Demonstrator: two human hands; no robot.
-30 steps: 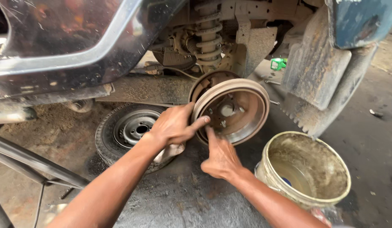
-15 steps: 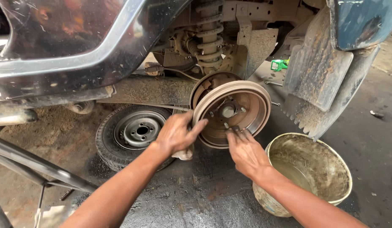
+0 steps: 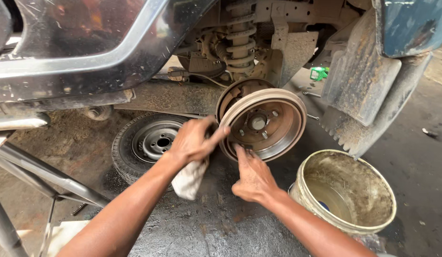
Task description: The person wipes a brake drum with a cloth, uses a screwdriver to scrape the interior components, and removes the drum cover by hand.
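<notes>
Drum (image 3: 264, 124) sits on the hub under the raised vehicle, its rusty open face turned toward the camera, studs and centre bore showing. The left hand (image 3: 191, 142) lies against the drum's left rim, thumb stretched onto the edge, while its other fingers close on a pale rag (image 3: 188, 178) that hangs below the palm. The right hand (image 3: 252, 178) reaches up from beneath, fingertips pressed to the lower lip of the drum; its grip is narrow and holds nothing, only touching the metal.

As a judgement, the work is midway: the wheel (image 3: 149, 143) is already off and lies flat on the dirty floor under the body, just left of the drum, and the drum is bare and exposed, yet it remains seated over the backing plate and has not come away. A grimy bucket (image 3: 347, 195) stands to the right, near the right forearm, with a little liquid in the bottom. A coil spring (image 3: 241, 40) hangs above.
</notes>
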